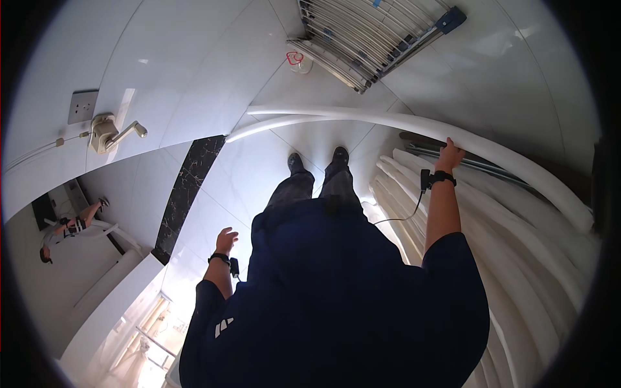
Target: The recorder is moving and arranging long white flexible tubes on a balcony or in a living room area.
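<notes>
A long white round tube or roll curves across the view, from the middle of the floor to the far right. My right hand is at its near edge, fingers closed against it. A second, thinner white length lies beside the tube's left end. Below my right arm, several long cream-white rolls or folds of material lean together; I cannot tell their exact kind. My left hand hangs by my left side, fingers loosely apart and holding nothing. Both wrists wear black straps with small devices.
A slatted metal rack leans at the far wall, beside a clear container with a red loop. A hand crank and a socket are on the left wall. A black marble strip crosses the floor; another person sits beyond.
</notes>
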`<act>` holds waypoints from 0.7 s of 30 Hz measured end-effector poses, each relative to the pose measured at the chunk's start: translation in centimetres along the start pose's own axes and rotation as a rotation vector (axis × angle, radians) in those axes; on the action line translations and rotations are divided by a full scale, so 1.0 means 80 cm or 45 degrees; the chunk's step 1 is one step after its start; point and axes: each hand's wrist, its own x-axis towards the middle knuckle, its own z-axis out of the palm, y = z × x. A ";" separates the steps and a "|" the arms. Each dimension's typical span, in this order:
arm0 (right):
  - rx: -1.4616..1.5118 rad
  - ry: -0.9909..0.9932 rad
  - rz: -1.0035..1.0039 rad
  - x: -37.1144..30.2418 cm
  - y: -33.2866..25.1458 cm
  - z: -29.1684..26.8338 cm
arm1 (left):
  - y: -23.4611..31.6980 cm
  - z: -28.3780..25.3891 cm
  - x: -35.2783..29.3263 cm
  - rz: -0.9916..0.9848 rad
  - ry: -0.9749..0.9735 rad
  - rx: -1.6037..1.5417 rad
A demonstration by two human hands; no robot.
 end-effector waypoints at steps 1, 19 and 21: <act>-0.138 -0.077 0.070 0.001 0.017 0.003 | -0.022 0.000 -0.015 -0.102 -0.049 0.021; -1.265 -1.272 0.449 -0.462 0.263 0.093 | -0.291 -0.097 0.103 -0.228 -0.137 -0.830; -1.403 -1.340 0.369 -0.498 0.274 0.123 | -0.332 -0.116 0.112 -0.240 -0.093 -0.934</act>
